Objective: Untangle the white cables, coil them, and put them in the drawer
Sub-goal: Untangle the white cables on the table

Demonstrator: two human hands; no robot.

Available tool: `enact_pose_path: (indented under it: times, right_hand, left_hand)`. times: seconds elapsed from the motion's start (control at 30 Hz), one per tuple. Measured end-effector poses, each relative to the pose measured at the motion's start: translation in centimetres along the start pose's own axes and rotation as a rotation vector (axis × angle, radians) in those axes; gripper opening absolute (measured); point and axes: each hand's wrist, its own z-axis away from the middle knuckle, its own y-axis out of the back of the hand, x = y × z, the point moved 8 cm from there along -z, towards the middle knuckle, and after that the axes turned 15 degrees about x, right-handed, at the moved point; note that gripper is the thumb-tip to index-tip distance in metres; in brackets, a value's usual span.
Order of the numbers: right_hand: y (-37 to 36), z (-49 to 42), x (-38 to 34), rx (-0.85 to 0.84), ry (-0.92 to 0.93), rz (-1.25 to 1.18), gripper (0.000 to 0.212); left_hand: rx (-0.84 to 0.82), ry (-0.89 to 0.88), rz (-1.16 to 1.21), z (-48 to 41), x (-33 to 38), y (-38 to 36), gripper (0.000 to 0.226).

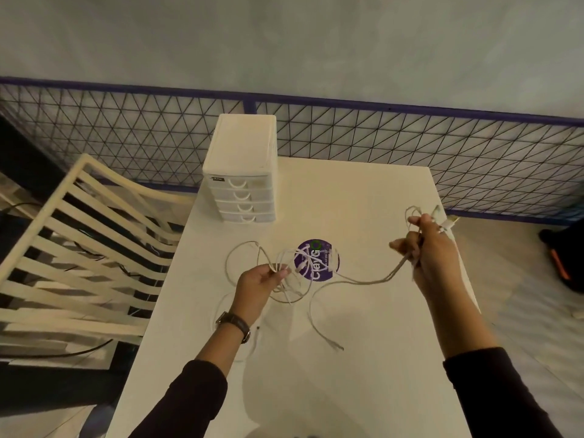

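**White cables stretched between two hands**

Above the desk [363,191], the left hand [257,284] pinches a knot of tangled white cables [316,279]. The right hand [426,251] grips their other end, plugs sticking out. The small drawer unit [241,172] stands closed at the far edge.

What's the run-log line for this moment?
stage: untangling | white cables: uncoiled, strung between hands | left hand: grips tangled loops | right hand: grips plug ends | drawer unit: shut
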Motion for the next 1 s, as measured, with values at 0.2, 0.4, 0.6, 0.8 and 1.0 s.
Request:
enact_pose_path:
  times: [0.2, 0.4, 0.6, 0.8, 1.0]
  right_hand:
    - [-3.0, 3.0, 2.6, -0.193, -0.03, 0.147, 0.02]
    - [-5.5, 5.8, 5.5, -0.34, -0.004, 0.387, 0.029]
    - [-6.5, 7.5, 5.9, -0.319, 0.093, 0.407, 0.034]
    - [-6.6, 8.1, 5.2, -0.377, 0.088, 0.493, 0.036]
    - [-5.2, 5.9, 4.8, -0.289, 0.163, 0.555, 0.037]
  left_hand:
    - [-0.091, -0.044, 0.055, 0.5, 2.4, -0.3, 0.014]
    - [-0.064, -0.002, 0.162, 0.7, 4.4, 0.0, 0.025]
    - [-0.049, 0.043, 0.226, 1.0, 5.1, -0.5, 0.019]
    - [-0.091, 0.095, 0.201, 1.3, 5.5, -0.9, 0.016]
    - [0.033, -0.09, -0.072, 0.1, 7.0, 1.2, 0.022]
